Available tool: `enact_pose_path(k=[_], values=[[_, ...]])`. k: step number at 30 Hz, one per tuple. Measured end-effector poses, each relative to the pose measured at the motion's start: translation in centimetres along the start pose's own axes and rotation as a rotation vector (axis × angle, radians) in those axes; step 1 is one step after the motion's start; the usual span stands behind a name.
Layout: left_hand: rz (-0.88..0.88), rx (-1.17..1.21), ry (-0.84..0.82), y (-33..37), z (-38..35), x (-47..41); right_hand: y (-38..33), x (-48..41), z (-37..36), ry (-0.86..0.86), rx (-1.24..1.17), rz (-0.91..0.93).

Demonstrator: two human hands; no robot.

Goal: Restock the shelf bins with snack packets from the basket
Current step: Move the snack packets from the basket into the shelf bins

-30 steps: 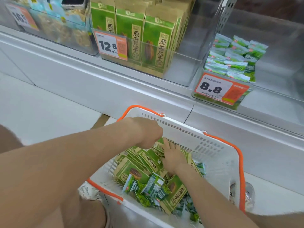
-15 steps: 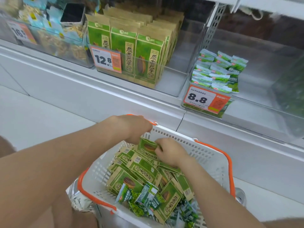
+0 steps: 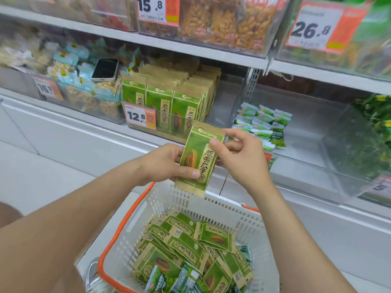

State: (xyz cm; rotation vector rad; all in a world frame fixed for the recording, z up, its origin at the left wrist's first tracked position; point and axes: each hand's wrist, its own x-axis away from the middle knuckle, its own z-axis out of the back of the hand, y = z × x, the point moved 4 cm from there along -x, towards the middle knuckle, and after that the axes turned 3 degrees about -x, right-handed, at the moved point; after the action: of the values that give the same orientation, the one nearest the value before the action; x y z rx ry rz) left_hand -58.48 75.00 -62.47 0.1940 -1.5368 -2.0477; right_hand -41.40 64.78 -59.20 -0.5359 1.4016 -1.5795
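Both hands hold one green and tan sunflower-seed packet upright above the basket. My left hand grips its lower left side, thumb across the front. My right hand pinches its upper right edge. The white basket with orange rim below holds several more of the same packets and small green packets. Behind the held packet stands the clear shelf bin with upright rows of matching packets and a 12.8 price tag.
A clear bin to the right holds small green packets. A bin at the left holds pale blue packets with a phone lying on top. Upper shelf bins carry 15.8 and 26.8 tags. A white cabinet ledge runs below the shelf.
Both hands have risen out of the basket with one seed packet and now hold it upright in front of the 12.8 bin. The view has tilted upward.
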Motion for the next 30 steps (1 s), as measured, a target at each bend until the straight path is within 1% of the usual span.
enact_pose_path(k=[3, 6, 10, 12, 13, 14, 16, 17, 18, 19, 20, 24, 27, 30], values=[[-0.004, 0.045, -0.002, 0.8, -0.5, 0.1, 0.3, -0.3, 0.3, 0.032, 0.030, -0.030], [-0.012, 0.077, 0.004, 1.5, 0.0, 0.1, -0.6, -0.3, 0.4, 0.053, 0.036, 0.003], [-0.114, -0.007, 0.127, 3.8, 1.1, -0.2, -3.8, -0.6, 0.3, -0.058, 0.122, 0.130], [-0.201, -0.047, 0.199, 5.1, 1.8, -0.7, -5.6, -1.1, 0.6, -0.005, 0.212, 0.245], [-0.245, -0.145, 0.271, 5.7, 2.3, -1.1, -6.5, -1.3, 0.9, 0.062, 0.248, 0.312], [-0.270, -0.296, 0.367, 6.0, 3.0, -1.5, -7.3, -1.5, 1.2, 0.146, 0.247, 0.371], [-0.254, -0.650, 0.591, 6.4, 4.5, -2.0, -8.6, -2.0, 2.0, 0.306, 0.189, 0.466], [-0.228, -0.832, 0.682, 6.5, 5.1, -2.2, -9.1, -2.4, 2.2, 0.355, 0.189, 0.507], [-0.194, -0.998, 0.733, 6.4, 5.5, -2.5, -9.4, -2.7, 2.3, 0.371, 0.216, 0.539], [-0.156, -1.128, 0.745, 6.1, 5.8, -2.8, -9.5, -3.2, 2.2, 0.365, 0.261, 0.555], [-0.126, -1.209, 0.738, 5.8, 6.0, -3.1, -9.4, -3.7, 2.1, 0.348, 0.311, 0.556], [-0.165, -1.337, 0.741, 5.3, 7.3, -4.0, -8.0, -5.1, 1.7, 0.297, 0.432, 0.514], [-0.208, -1.299, 0.733, 5.3, 7.9, -4.7, -7.0, -5.6, 1.1, 0.268, 0.477, 0.493], [-0.243, -1.269, 0.719, 5.3, 7.7, -5.4, -6.4, -5.7, 0.4, 0.274, 0.548, 0.493]])
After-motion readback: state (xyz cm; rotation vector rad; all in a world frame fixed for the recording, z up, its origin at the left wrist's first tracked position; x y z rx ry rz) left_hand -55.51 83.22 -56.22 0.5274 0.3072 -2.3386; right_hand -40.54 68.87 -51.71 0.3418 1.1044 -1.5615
